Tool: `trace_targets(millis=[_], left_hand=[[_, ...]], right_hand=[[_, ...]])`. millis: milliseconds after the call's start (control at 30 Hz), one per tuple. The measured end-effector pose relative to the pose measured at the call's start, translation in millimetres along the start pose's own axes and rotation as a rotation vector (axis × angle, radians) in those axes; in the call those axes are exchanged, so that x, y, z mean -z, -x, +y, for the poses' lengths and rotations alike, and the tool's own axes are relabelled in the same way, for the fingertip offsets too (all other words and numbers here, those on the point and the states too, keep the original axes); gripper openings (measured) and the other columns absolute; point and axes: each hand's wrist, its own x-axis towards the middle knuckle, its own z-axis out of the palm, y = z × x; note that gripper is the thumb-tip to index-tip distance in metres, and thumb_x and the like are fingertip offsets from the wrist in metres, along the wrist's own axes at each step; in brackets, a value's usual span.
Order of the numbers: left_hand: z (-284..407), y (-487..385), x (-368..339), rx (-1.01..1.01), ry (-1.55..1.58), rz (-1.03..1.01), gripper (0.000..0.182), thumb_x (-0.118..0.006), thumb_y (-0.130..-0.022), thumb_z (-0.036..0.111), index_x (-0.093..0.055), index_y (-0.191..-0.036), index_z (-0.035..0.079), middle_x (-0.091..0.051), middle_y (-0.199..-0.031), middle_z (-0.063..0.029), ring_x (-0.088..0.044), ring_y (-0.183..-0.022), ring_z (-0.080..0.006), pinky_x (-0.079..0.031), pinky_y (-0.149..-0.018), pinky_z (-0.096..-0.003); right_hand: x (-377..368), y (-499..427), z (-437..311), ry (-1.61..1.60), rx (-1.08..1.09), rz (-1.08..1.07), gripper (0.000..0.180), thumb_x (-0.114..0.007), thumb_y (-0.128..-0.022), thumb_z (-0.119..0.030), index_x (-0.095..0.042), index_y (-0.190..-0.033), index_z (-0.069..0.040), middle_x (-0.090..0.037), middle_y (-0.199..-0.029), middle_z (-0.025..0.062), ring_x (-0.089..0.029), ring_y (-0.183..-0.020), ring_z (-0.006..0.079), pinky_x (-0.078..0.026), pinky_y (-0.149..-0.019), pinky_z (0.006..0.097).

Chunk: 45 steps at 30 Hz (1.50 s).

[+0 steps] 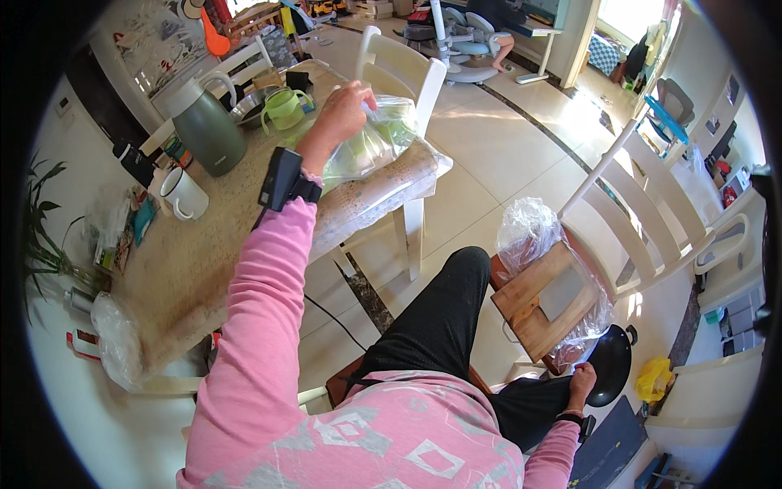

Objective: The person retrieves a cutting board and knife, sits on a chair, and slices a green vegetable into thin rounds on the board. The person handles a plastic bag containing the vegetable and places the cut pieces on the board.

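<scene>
My left hand [348,113] reaches over the table's corner, its fingers closed on the top of a clear plastic bag [366,150] with pale green contents, perhaps vegetables. My right hand [583,382] is low at the right, its fingers curled beside my thigh, near the plastic on the chair seat and a black wok [613,367]; whether it grips the plastic's edge cannot be told. On that chair lie crumpled clear plastic [528,232] and a wooden board with a rectangular opening [531,281], perhaps a slicer or grater.
The covered table [183,275] bears a green thermal jug [208,128], a white enamel mug [184,194], a green two-handled cup [285,109] and a metal bowl [253,107]. White chairs [641,202] stand around. A yellow bag [654,380] lies at right. Another person [504,49] sits far off.
</scene>
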Motion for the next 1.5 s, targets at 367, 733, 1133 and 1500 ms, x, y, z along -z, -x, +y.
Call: trace_targets(millis=[367, 733, 1133, 1500], left_hand=[[-146, 72, 69, 0.588, 0.790, 0.382, 0.031, -0.062, -0.088, 0.007, -0.067, -0.118, 0.001, -0.070, -0.106, -0.0076, -0.067, -0.094, -0.0186, -0.053, -0.083, -0.0304], [-236, 77, -7, 0.852, 0.407, 0.186, 0.033, -0.068, -0.087, 0.017, -0.062, -0.119, 0.010, -0.059, -0.085, 0.0019, -0.060, -0.066, -0.0126, -0.052, -0.056, -0.0311], [-229, 120, 30, 0.835, 0.645, 0.171, 0.026, -0.066, -0.092, 0.015, -0.060, -0.110, -0.002, -0.065, -0.088, -0.0120, -0.069, -0.067, -0.0224, -0.059, -0.057, -0.0321], [-235, 161, 48, 0.930, 0.640, 0.299, 0.029, -0.068, -0.091, 0.017, -0.060, -0.111, -0.004, -0.065, -0.087, -0.0127, -0.070, -0.066, -0.0215, -0.058, -0.052, -0.0311]], right_hand=[[-2, 4, 4, -0.081, 0.053, 0.065, 0.016, -0.053, -0.076, -0.001, -0.069, -0.076, -0.001, -0.067, -0.077, 0.0168, -0.065, -0.073, 0.0315, -0.053, -0.071, 0.0382], [3, 8, 3, -0.053, 0.058, 0.025, 0.012, -0.056, -0.074, 0.000, -0.068, -0.073, 0.001, -0.065, -0.080, 0.0166, -0.065, -0.076, 0.0322, -0.052, -0.073, 0.0398], [5, 6, -3, -0.064, 0.102, 0.025, 0.012, -0.055, -0.076, 0.001, -0.067, -0.076, 0.001, -0.065, -0.080, 0.0170, -0.065, -0.078, 0.0331, -0.052, -0.074, 0.0398], [7, 7, -7, -0.083, 0.066, 0.005, 0.014, -0.054, -0.078, 0.000, -0.068, -0.079, 0.000, -0.066, -0.084, 0.0162, -0.065, -0.080, 0.0340, -0.052, -0.076, 0.0405]])
